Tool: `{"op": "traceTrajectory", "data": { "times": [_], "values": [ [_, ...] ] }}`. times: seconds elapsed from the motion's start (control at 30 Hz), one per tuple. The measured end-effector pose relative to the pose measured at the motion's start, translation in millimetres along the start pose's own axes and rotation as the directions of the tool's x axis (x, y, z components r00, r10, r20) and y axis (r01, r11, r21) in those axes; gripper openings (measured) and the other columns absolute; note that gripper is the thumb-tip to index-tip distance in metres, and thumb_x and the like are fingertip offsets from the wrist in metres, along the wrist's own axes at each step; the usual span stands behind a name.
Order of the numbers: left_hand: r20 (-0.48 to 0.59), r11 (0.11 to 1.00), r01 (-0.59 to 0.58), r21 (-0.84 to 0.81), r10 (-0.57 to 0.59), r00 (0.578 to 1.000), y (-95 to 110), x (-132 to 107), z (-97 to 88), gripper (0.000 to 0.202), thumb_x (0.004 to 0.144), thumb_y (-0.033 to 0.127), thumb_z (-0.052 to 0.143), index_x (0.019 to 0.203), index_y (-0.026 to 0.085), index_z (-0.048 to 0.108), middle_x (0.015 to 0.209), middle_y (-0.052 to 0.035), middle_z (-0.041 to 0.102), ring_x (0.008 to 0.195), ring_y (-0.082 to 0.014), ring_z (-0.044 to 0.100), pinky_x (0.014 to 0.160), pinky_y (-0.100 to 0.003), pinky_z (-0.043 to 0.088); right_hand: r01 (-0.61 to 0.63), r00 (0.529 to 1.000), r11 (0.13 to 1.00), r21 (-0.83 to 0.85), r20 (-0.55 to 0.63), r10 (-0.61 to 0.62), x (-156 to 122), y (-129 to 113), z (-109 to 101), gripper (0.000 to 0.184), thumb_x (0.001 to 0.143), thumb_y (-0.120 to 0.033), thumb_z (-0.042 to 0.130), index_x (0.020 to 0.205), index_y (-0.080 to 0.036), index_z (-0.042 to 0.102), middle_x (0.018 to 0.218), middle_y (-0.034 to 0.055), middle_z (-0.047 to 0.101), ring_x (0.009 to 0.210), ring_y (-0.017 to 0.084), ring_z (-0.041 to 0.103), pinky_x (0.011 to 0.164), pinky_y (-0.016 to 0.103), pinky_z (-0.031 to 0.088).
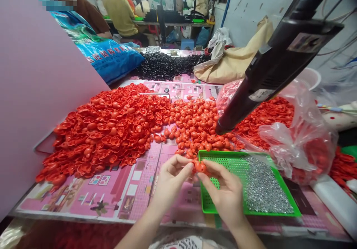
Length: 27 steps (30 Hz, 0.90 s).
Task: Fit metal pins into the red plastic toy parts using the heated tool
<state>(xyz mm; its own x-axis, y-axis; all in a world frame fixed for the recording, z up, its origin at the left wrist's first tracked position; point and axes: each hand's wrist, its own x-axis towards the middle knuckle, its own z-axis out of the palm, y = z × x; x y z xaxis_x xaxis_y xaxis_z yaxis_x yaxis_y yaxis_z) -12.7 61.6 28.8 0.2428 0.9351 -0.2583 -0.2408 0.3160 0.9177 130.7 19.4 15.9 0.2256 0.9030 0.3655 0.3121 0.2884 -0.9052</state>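
My left hand [175, 174] and my right hand [227, 191] meet at the near edge of the table, fingertips pinched around a small rounded red plastic part [200, 166] with a small dark hole in it. A green perforated tray [223, 163] lies beneath and beside my right hand. Small silvery metal pieces [266, 186], perhaps screws, cover its right half. Just beyond my hands spreads a pile of closed, bulb-shaped red parts [195, 124]. To the left is a larger heap of open red half-shells [111, 126].
A black tool like an electric driver [267, 67] hangs slanting down above the parts. Clear plastic bags [304, 141] of red pieces stand at right. Farther back are black parts [170, 65], a tan sack [237, 65], a blue bag [111, 55] and seated people. A pale panel [41, 93] borders the left.
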Motion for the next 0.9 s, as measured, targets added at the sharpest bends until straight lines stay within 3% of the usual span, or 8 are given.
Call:
{"op": "traceTrajectory", "data": {
  "times": [0.13, 0.27, 0.5, 0.6, 0.8, 0.9],
  "values": [
    [0.030, 0.984, 0.092, -0.154, -0.088, 0.996, -7.9, -0.2, 1.5, 0.023, 0.073, 0.029, 0.080, 0.079, 0.015, 0.062, 0.070, 0.0016, 0.068, 0.053, -0.0105, 0.067, 0.051, -0.018, 0.053, 0.080, 0.997, 0.990, -0.115, -0.005, -0.081, -0.6, 3.5, -5.9, 0.033, 0.083, -0.012, 0.067, 0.114, -0.024, 0.066, 0.097, 0.0023, 0.072, 0.081, 0.013, 0.069, 0.071, 0.024, 0.060],
    [0.029, 0.972, 0.107, -0.209, -0.103, 0.994, -10.2, 1.0, 1.3, 0.031, 0.066, 0.025, 0.085, 0.092, 0.017, 0.068, 0.077, 0.0010, 0.070, 0.048, -0.0075, 0.062, 0.041, -0.014, 0.047, 0.048, 0.999, 0.994, -0.094, 0.010, -0.048, -2.4, 4.6, -5.6, 0.031, 0.086, -0.013, 0.063, 0.115, -0.025, 0.064, 0.100, 0.0033, 0.069, 0.085, 0.014, 0.067, 0.071, 0.026, 0.058],
    [0.047, 0.963, 0.061, -0.262, -0.050, 0.998, -11.1, -0.9, 8.1, 0.027, 0.061, 0.023, 0.088, 0.083, 0.017, 0.073, 0.078, -0.0010, 0.073, 0.065, -0.0100, 0.066, 0.060, -0.018, 0.055, 0.064, 0.998, 0.997, -0.034, 0.023, -0.064, -6.0, 2.9, 0.0, 0.031, 0.086, -0.013, 0.061, 0.115, -0.027, 0.063, 0.103, 0.0045, 0.064, 0.092, 0.016, 0.063, 0.069, 0.026, 0.056],
    [0.048, 0.973, 0.019, -0.231, -0.008, 0.999, -8.5, -2.3, 8.3, 0.024, 0.060, 0.019, 0.088, 0.079, 0.017, 0.073, 0.082, -0.0019, 0.074, 0.076, -0.0129, 0.069, 0.068, -0.020, 0.057, 0.075, 0.997, 0.997, -0.009, 0.030, -0.075, -3.7, 3.4, -2.1, 0.032, 0.085, -0.011, 0.062, 0.113, -0.027, 0.064, 0.102, 0.0044, 0.064, 0.089, 0.016, 0.063, 0.066, 0.026, 0.057],
    [-0.007, 0.998, -0.045, -0.052, 0.044, 0.999, -4.0, -7.3, 12.5, 0.025, 0.061, 0.019, 0.087, 0.079, 0.017, 0.071, 0.080, -0.0027, 0.075, 0.072, -0.0150, 0.071, 0.067, -0.023, 0.058, 0.230, 0.973, 0.963, -0.137, 0.027, -0.229, -5.0, -0.8, -4.6, 0.030, 0.080, -0.006, 0.067, 0.106, -0.022, 0.066, 0.094, 0.0037, 0.066, 0.086, 0.015, 0.065, 0.075, 0.028, 0.056],
    [-0.063, 0.983, -0.170, 0.066, 0.174, 0.983, -8.6, -6.3, 10.2, 0.019, 0.068, 0.021, 0.083, 0.082, 0.018, 0.072, 0.084, -0.0028, 0.074, 0.079, -0.0154, 0.071, 0.075, -0.024, 0.058, 0.282, 0.954, 0.937, -0.207, 0.163, -0.252, 4.0, 1.5, -17.7, 0.025, 0.084, -0.011, 0.064, 0.106, -0.023, 0.066, 0.096, 0.0037, 0.067, 0.090, 0.014, 0.067, 0.078, 0.027, 0.057]
  ]
}}
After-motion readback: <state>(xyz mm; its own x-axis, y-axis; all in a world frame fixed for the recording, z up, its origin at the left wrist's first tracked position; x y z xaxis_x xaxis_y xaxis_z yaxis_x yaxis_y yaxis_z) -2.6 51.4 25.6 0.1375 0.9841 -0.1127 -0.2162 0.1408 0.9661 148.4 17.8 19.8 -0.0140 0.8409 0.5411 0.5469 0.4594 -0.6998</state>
